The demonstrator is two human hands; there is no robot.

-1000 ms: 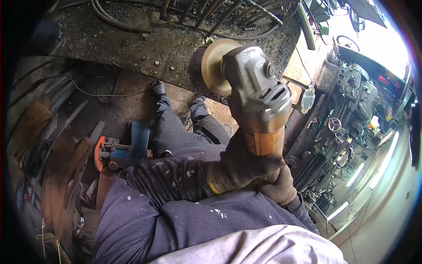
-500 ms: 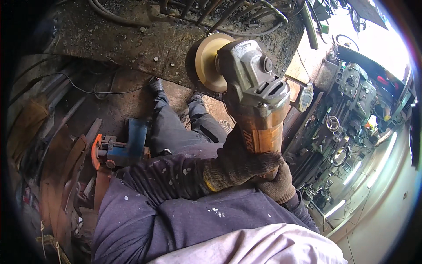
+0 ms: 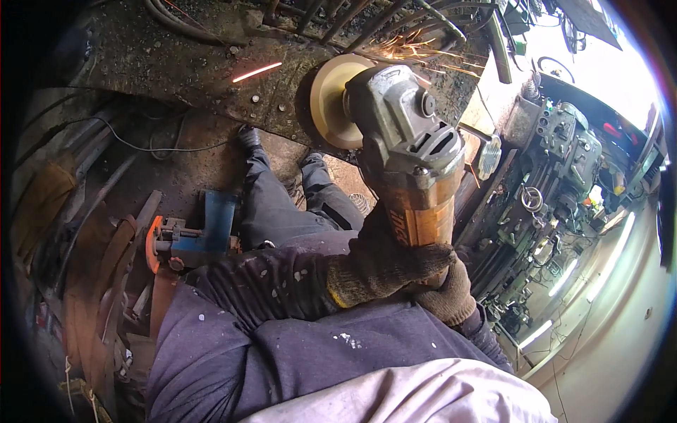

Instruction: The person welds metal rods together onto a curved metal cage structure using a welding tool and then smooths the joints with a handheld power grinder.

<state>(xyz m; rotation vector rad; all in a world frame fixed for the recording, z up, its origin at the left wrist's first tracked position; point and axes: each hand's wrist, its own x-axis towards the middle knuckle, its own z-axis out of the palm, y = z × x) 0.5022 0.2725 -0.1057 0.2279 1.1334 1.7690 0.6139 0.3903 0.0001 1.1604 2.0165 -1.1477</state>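
An angle grinder (image 3: 412, 134) with a grey metal head and a worn orange body is held out in front of me. Its yellowish disc (image 3: 331, 102) stands on edge over the dirty metal table, with the upper rim close to dark metal bars (image 3: 352, 28). Sparks (image 3: 416, 49) spray to the right from beside the disc. My left hand (image 3: 388, 271), in a brown knitted glove, is wrapped round the grinder's body. Behind it, my right hand (image 3: 449, 296), gloved alike, closes on the rear end. Where disc and bars meet is partly hidden.
The dark metal table (image 3: 183, 70) carries black grit and small round metal bits. A blue and orange tool (image 3: 190, 240) lies at left near brown steel pieces (image 3: 99, 282). A cable (image 3: 134, 148) crosses the floor. Large machinery (image 3: 543, 183) stands at right.
Sparks now fly near the disc, and a bright streak crosses the table to its left. The grinder has shifted very slightly left; both hands keep their grip.
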